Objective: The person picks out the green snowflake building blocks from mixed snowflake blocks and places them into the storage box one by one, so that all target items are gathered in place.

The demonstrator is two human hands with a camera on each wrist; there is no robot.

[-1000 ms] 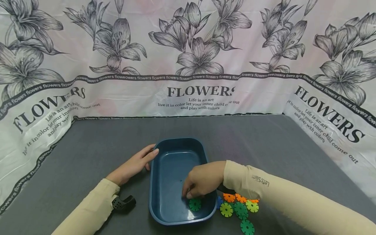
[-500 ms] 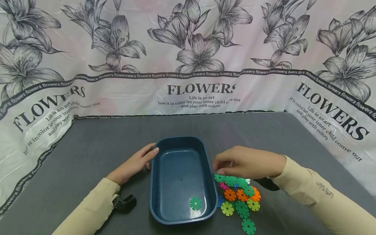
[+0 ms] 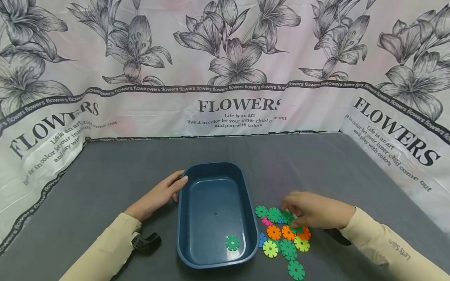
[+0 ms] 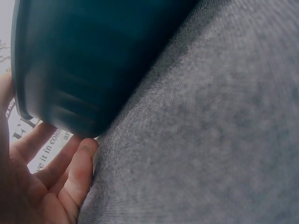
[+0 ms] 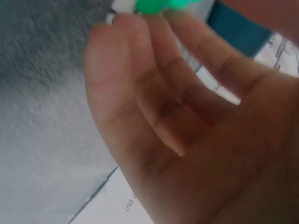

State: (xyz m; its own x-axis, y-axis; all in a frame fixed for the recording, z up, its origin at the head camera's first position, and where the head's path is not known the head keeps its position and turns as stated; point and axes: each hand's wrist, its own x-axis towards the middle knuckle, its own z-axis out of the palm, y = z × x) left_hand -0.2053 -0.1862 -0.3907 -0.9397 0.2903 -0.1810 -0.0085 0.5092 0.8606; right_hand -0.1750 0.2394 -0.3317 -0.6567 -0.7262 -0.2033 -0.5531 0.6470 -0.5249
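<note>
My left hand (image 3: 158, 197) grips a blue rectangular plastic tray (image 3: 215, 199); nearer the right edge of the grey bench (image 3: 323, 168), my right hand (image 3: 318, 210) touches round green plastic discs (image 3: 274, 214); pinching or not, I can't tell.

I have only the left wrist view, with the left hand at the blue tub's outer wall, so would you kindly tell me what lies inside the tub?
Observer: In the head view, a single green disc lies in the blue tub, toward its near end.
Operator: Thank you; where is the right hand?
Observer: The right hand is at the loose discs beside the tub; I cannot tell whether it pinches one.
Operator: Are those discs all green as well?
Observer: No, some are orange, yellow-green, pink or blue.
</note>
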